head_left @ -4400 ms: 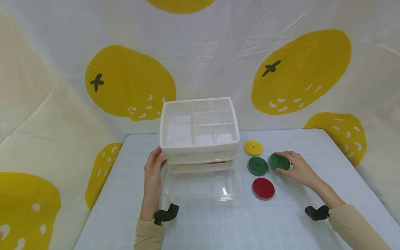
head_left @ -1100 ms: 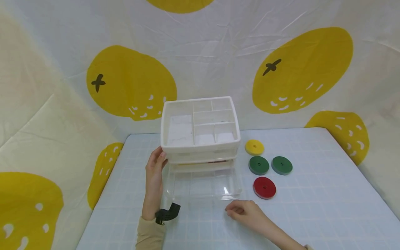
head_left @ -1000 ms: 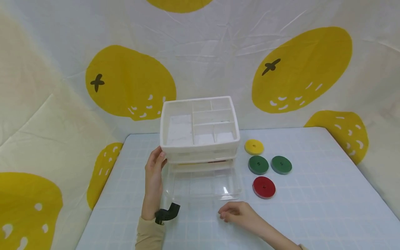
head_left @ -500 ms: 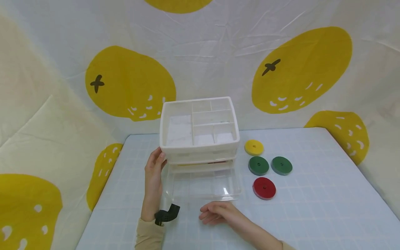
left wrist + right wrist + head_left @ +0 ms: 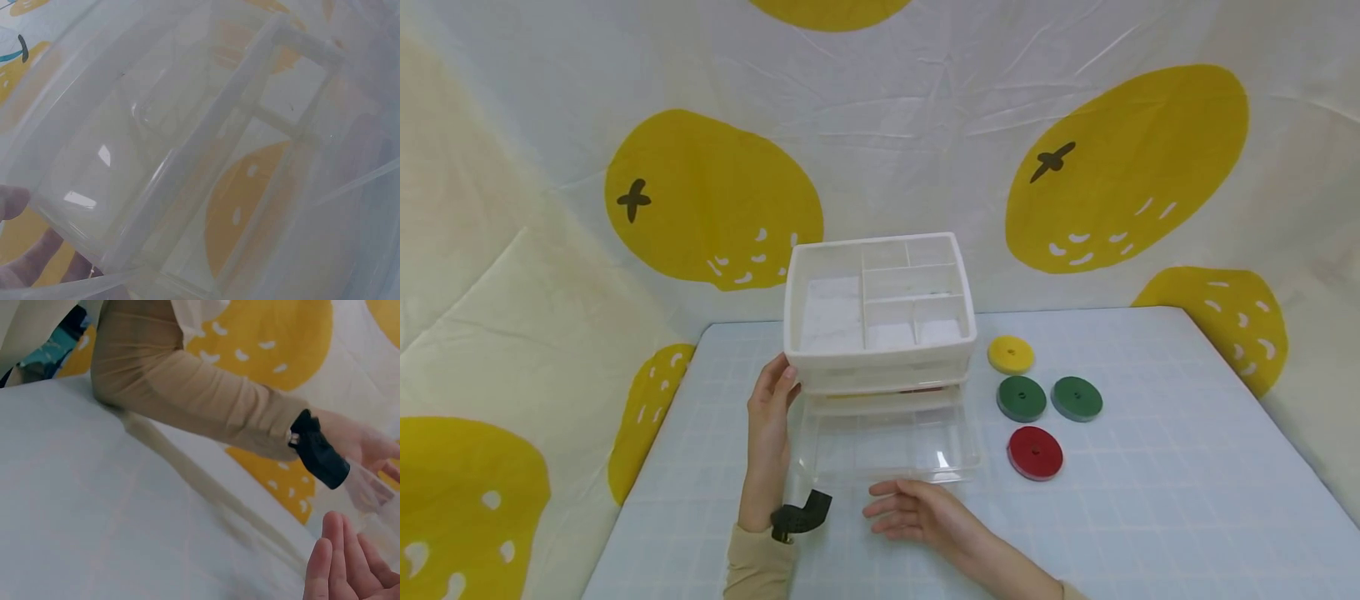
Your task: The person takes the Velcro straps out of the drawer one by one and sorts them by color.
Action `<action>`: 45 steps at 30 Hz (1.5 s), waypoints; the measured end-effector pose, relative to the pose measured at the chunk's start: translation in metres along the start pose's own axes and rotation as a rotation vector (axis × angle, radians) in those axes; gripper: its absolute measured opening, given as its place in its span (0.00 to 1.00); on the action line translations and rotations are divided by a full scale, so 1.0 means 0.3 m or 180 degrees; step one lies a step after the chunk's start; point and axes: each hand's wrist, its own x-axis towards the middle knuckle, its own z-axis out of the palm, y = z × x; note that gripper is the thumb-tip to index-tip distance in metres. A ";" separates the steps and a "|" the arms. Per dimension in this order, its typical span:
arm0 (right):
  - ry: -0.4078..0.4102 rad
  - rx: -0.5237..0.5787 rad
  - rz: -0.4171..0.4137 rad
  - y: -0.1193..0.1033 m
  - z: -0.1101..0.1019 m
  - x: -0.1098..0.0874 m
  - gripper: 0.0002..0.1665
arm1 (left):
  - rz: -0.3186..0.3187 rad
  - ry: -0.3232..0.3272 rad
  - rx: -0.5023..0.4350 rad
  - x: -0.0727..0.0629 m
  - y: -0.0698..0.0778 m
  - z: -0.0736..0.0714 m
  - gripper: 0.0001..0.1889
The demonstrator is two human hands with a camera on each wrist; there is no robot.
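Observation:
A white drawer organizer (image 5: 880, 362) with a divided top tray stands at the table's middle. Its clear bottom drawer (image 5: 887, 450) is pulled out toward me. My left hand (image 5: 770, 412) holds the organizer's left side near the front corner, thumb in front; in the left wrist view its fingers (image 5: 37, 262) show beside the clear plastic. In front of the drawer, my right hand (image 5: 925, 518) is held with fingers spread and pointing left, nothing in it. Right of the organizer lie flat round discs with centre holes: one yellow (image 5: 1011, 355), two green (image 5: 1021, 399), one red (image 5: 1035, 453).
The table (image 5: 1165, 500) has a pale checked cover. A white cloth (image 5: 917, 150) printed with yellow fruit hangs behind and at the sides. Black wrist camera (image 5: 801, 515) sits on my left wrist, close to the drawer's front left corner.
My right hand has left the right green disc, which stays on the table, and moved left to the drawer's front. Its curled fingers have straightened and spread. The left hand stays put.

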 end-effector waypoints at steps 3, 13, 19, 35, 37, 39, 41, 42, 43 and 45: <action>-0.0049 0.0078 -0.0008 -0.003 0.003 0.004 0.32 | 0.0002 0.0007 0.0009 -0.002 -0.001 0.000 0.20; -0.0201 0.0220 -0.0137 -0.013 0.010 0.014 0.32 | 0.0007 0.0015 -0.0013 -0.002 -0.005 -0.002 0.19; -0.0157 0.0105 -0.0128 -0.020 0.008 0.018 0.31 | 0.0021 -0.0004 0.0032 0.000 -0.006 -0.002 0.20; -0.0056 0.0074 -0.0227 -0.045 -0.019 0.051 0.32 | 0.0034 0.0014 0.0079 0.001 -0.007 0.005 0.20; -0.0032 0.0078 -0.0242 -0.053 -0.023 0.058 0.31 | 0.0058 0.0013 0.0071 0.002 -0.006 0.006 0.20; -0.0001 0.0066 -0.0260 -0.061 -0.027 0.066 0.31 | 0.0081 0.0024 0.0066 0.002 -0.004 0.006 0.20; 0.0035 0.0036 -0.0271 -0.070 -0.032 0.077 0.30 | 0.0096 0.0037 0.0047 0.003 -0.003 0.007 0.20; 0.0035 0.0016 -0.0274 -0.075 -0.034 0.083 0.31 | 0.0100 0.0048 0.0034 0.003 -0.002 0.007 0.20; 0.0045 -0.0008 -0.0283 -0.079 -0.037 0.089 0.31 | 0.0099 0.0054 0.0030 0.003 -0.002 0.007 0.20; 0.0067 -0.0053 -0.0289 -0.088 -0.042 0.103 0.32 | 0.0091 0.0051 0.0035 0.002 -0.002 0.007 0.20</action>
